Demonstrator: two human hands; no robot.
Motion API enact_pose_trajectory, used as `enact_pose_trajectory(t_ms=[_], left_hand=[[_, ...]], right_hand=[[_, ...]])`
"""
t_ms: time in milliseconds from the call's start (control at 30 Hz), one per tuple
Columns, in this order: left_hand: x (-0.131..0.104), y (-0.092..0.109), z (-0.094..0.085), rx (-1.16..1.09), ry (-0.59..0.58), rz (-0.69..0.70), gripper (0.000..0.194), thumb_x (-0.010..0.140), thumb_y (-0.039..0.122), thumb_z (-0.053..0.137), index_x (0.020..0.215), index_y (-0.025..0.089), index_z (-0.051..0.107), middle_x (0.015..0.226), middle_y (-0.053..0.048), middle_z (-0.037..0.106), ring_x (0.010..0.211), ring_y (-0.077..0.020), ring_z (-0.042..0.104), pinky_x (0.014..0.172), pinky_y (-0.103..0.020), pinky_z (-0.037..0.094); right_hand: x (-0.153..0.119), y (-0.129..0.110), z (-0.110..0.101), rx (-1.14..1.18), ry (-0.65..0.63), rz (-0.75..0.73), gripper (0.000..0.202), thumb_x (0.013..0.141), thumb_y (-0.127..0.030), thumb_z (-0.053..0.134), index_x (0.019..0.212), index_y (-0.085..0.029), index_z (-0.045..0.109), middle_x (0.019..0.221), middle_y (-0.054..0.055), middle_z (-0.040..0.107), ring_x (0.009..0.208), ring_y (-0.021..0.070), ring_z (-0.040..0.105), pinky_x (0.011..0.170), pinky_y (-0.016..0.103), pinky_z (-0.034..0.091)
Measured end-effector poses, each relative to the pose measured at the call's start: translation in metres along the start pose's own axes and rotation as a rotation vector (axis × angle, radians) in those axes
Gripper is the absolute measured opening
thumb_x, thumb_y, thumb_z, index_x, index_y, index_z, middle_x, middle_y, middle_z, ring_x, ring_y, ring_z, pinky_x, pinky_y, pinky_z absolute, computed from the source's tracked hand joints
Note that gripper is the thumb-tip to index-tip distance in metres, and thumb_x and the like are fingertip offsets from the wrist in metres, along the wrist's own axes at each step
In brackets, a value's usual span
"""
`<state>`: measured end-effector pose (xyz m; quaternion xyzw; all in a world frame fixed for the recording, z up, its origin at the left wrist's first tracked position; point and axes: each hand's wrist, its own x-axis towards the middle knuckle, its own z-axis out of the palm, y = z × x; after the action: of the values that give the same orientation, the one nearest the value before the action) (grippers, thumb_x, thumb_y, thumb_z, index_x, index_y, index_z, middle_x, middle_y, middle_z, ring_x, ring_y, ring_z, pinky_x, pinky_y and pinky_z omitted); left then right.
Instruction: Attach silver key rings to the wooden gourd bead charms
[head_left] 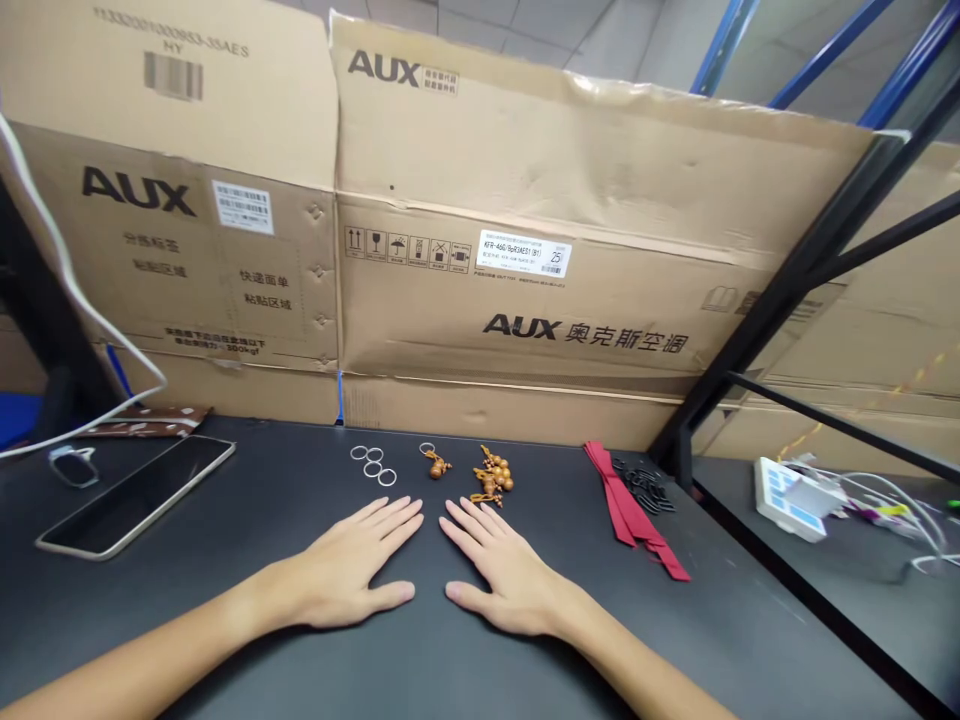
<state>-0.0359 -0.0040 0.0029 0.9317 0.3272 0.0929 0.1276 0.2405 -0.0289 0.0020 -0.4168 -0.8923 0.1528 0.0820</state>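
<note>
My left hand (349,568) lies palm down on the dark table (420,670), fingers stretched out and thumb apart, holding nothing. Mirroring it, my right hand (510,572) rests flat with its fingers extended. Just beyond my left fingertips are several silver metal rings (387,477). A wooden bead pendant (436,466) on an orange cord sits beyond the gap between my hands, with one ring (427,448) touching or right beside it. Past my right fingertips lies a small heap of similar wooden bead pendants (496,472).
Red ribbon strips (626,505) and a bunch of black straps or clasps (645,487) lie at the right. A phone (139,495) is at the left, near a white cable (82,280). Cardboard boxes (450,330) stand behind; a black frame bar (780,290) slants at right.
</note>
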Motion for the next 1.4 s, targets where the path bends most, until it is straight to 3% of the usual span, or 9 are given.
enact_pose_trajectory(t_ms=[333, 467, 567, 733, 967, 1067, 1167, 1400], left_hand=[[0.002, 0.004, -0.003, 0.063, 0.030, -0.059, 0.063, 0.095, 0.057, 0.043, 0.147, 0.022, 0.040, 0.154, -0.010, 0.034, 0.141, -0.0324, 0.033, 0.114, -0.049, 0.031], [0.004, -0.003, 0.005, 0.091, 0.162, -0.051, 0.054, 0.096, 0.052, 0.045, 0.141, 0.021, 0.047, 0.151, -0.010, 0.041, 0.138, -0.0302, 0.037, 0.112, -0.046, 0.035], [0.007, -0.008, 0.012, 0.139, 0.271, -0.121, 0.052, 0.095, 0.050, 0.048, 0.135, 0.017, 0.053, 0.146, -0.013, 0.045, 0.135, -0.0317, 0.041, 0.110, -0.047, 0.037], [0.008, -0.011, 0.017, 0.180, 0.341, -0.180, 0.049, 0.093, 0.051, 0.049, 0.126, 0.015, 0.058, 0.135, -0.015, 0.055, 0.124, -0.0331, 0.050, 0.103, -0.049, 0.041], [0.007, -0.007, 0.014, 0.136, 0.289, -0.154, 0.044, 0.096, 0.047, 0.045, 0.127, 0.019, 0.056, 0.135, -0.012, 0.056, 0.122, -0.0301, 0.052, 0.102, -0.046, 0.042], [0.008, -0.007, 0.015, 0.157, 0.309, -0.209, 0.052, 0.094, 0.052, 0.046, 0.132, 0.017, 0.053, 0.146, -0.014, 0.045, 0.132, -0.0330, 0.043, 0.106, -0.049, 0.038], [0.009, -0.008, 0.014, 0.136, 0.289, -0.238, 0.059, 0.093, 0.056, 0.045, 0.134, 0.014, 0.051, 0.143, -0.017, 0.047, 0.132, -0.0353, 0.043, 0.106, -0.051, 0.037], [0.006, 0.002, 0.003, -0.037, 0.239, -0.018, 0.038, 0.095, 0.036, 0.051, 0.130, 0.021, 0.051, 0.131, -0.011, 0.058, 0.119, -0.0274, 0.056, 0.102, -0.041, 0.046]], right_hand=[[0.001, 0.003, 0.004, -0.028, 0.089, -0.031, 0.067, 0.094, -0.050, 0.049, 0.151, -0.021, 0.030, 0.158, 0.010, 0.022, 0.146, 0.0304, 0.020, 0.118, 0.052, 0.022], [0.006, 0.007, 0.009, -0.091, 0.283, -0.036, 0.052, 0.092, -0.039, 0.055, 0.139, -0.017, 0.049, 0.147, 0.015, 0.044, 0.134, 0.0288, 0.042, 0.110, 0.047, 0.037], [0.011, 0.013, 0.010, -0.170, 0.433, 0.013, 0.034, 0.091, -0.030, 0.056, 0.121, -0.017, 0.061, 0.125, 0.013, 0.061, 0.113, 0.0267, 0.056, 0.095, 0.043, 0.047], [0.012, 0.030, 0.006, -0.317, 0.609, 0.167, 0.024, 0.089, -0.016, 0.049, 0.105, -0.017, 0.067, 0.100, 0.011, 0.064, 0.090, 0.0252, 0.054, 0.078, 0.038, 0.047], [0.012, 0.038, 0.011, -0.348, 0.585, 0.198, 0.031, 0.087, -0.014, 0.050, 0.113, -0.014, 0.066, 0.099, 0.012, 0.059, 0.087, 0.0249, 0.050, 0.078, 0.037, 0.047], [0.013, 0.035, 0.013, -0.346, 0.587, 0.184, 0.031, 0.087, -0.014, 0.049, 0.113, -0.015, 0.066, 0.097, 0.012, 0.058, 0.086, 0.0247, 0.049, 0.077, 0.038, 0.048], [0.014, 0.033, 0.013, -0.318, 0.594, 0.157, 0.028, 0.088, -0.014, 0.048, 0.108, -0.016, 0.068, 0.095, 0.011, 0.057, 0.084, 0.0242, 0.049, 0.076, 0.038, 0.049], [0.012, 0.025, 0.011, -0.097, 0.557, -0.037, 0.019, 0.090, -0.015, 0.049, 0.099, -0.019, 0.065, 0.098, 0.010, 0.055, 0.092, 0.0238, 0.053, 0.082, 0.040, 0.052]])
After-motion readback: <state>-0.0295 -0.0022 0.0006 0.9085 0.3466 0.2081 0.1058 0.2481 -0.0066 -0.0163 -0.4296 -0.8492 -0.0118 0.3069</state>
